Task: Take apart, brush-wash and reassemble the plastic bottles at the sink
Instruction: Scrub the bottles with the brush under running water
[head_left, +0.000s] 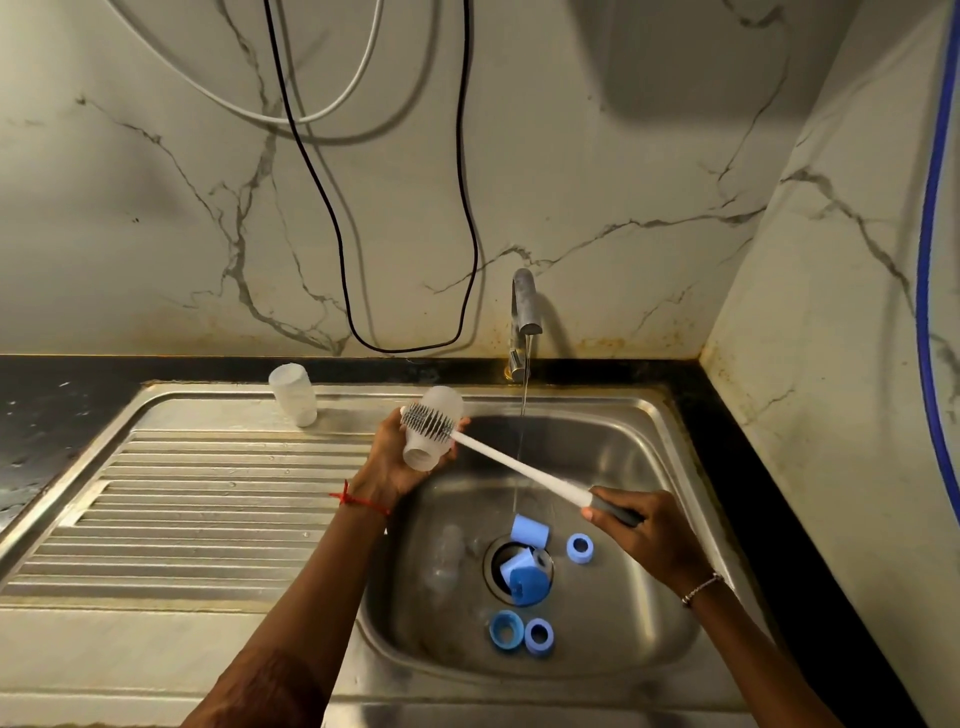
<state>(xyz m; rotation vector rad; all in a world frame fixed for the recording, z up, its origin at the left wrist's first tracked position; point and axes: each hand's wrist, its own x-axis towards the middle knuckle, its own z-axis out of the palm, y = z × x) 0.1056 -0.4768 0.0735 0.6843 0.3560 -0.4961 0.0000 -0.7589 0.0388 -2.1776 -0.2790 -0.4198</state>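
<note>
A: What is the left hand (395, 457) doing?

B: Its grip is clamped on a frosted translucent plastic bottle body (432, 434), held tilted above the left edge of the stainless steel sink (644, 587).

A: And the right hand (639, 530)?

B: Closed around the grey handle of a long white bottle brush (498, 457), whose grey bristles lie against the bottle's outer side.

A: Any other bottles?

B: A second frosted plastic bottle body (293, 395) stands on the ribbed steel drainboard (208, 499). Blue plastic caps and rings (530, 577) lie in the basin around the drain. Water runs from the chrome tap (524, 312).
</note>
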